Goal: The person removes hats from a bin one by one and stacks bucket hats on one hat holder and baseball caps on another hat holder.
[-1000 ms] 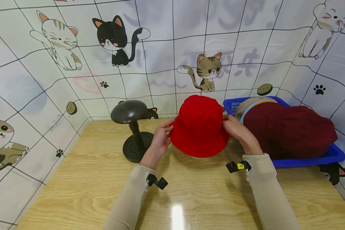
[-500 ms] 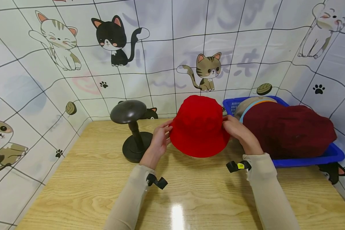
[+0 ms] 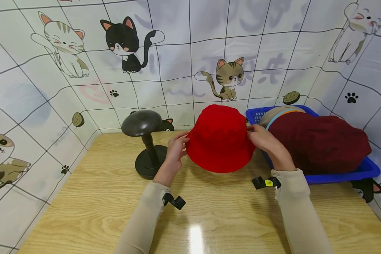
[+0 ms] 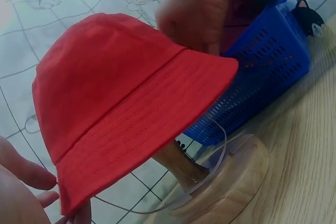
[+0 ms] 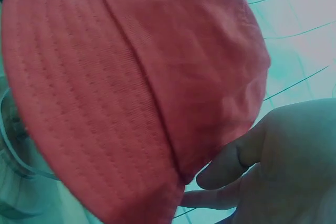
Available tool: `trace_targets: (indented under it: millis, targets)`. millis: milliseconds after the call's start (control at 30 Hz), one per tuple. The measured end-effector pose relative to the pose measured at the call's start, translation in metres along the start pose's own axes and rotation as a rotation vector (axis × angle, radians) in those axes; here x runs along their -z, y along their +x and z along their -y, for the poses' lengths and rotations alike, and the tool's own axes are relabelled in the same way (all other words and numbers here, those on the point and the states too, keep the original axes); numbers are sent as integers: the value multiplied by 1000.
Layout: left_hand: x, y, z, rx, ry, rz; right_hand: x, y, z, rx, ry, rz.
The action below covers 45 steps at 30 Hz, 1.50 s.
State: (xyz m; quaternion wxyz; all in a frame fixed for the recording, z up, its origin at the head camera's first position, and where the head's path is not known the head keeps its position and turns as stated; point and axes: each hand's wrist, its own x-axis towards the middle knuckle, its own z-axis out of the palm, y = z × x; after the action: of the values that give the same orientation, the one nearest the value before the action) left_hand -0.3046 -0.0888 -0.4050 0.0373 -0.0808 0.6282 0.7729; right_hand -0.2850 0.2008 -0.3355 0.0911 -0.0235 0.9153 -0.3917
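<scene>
A red bucket hat sits over a light wooden stand, whose round base and short post show under the brim in the left wrist view. My left hand pinches the brim at its left edge, thumb in front and fingers passing behind. On the other side my right hand holds the brim's right edge between thumb and fingers; part of its grip is hidden behind the cloth. A thin pale cord loops below the hat. The top of the stand is hidden inside the hat.
A dark mushroom-shaped stand stands left of my left hand. At the right, a blue plastic basket holds a maroon hat and a beige one, close to my right forearm. A cat-print wall covering backs the wooden table.
My right hand has shifted slightly to the right and up at the brim. My left hand has moved a little left, and the brim looks slightly more spread.
</scene>
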Motion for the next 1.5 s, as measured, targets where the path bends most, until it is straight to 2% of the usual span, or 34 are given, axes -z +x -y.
trace_targets:
  millis: [133, 233, 333, 433, 633, 700, 767, 867, 1000, 1100, 1200, 1267, 1333, 1500]
  targets:
    - [-5, -6, -4, -86, 47, -33, 8, -7, 5, -6, -37, -26]
    - [-10, -11, -6, -169, 84, -96, 15, -14, 10, -14, -55, -48]
    - [-16, -17, -9, -276, 99, -176, 24, -23, 12, -8, -50, -84]
    - [-23, -26, -12, -395, 82, -226, 33, -33, 12, 38, -19, -150]
    - [-33, -45, -16, -660, 69, -236, 54, -55, 3, 188, 86, -335]
    - [-37, -50, -16, -743, 70, -209, 63, -63, -4, 226, 137, -402]
    - [-41, -57, -17, -794, 62, -152, 72, -72, -11, 237, 189, -466]
    - [-49, -67, -19, -802, 68, -33, 84, -85, -20, 231, 277, -576]
    - [-65, -81, -17, -794, 111, 137, 98, -99, -30, 173, 352, -758]
    - [-78, -90, -11, -789, 177, 251, 106, -106, -39, 83, 331, -895]
    - [-91, -96, -2, -753, 245, 348, 113, -111, -49, -62, 242, -967]
    - [-100, -99, 5, -704, 277, 405, 116, -111, -55, -136, 172, -981]
    - [-110, -101, 12, -643, 294, 454, 120, -110, -62, -170, 86, -948]
    - [-135, -102, 31, -434, 330, 538, 125, -103, -81, -63, -142, -822]
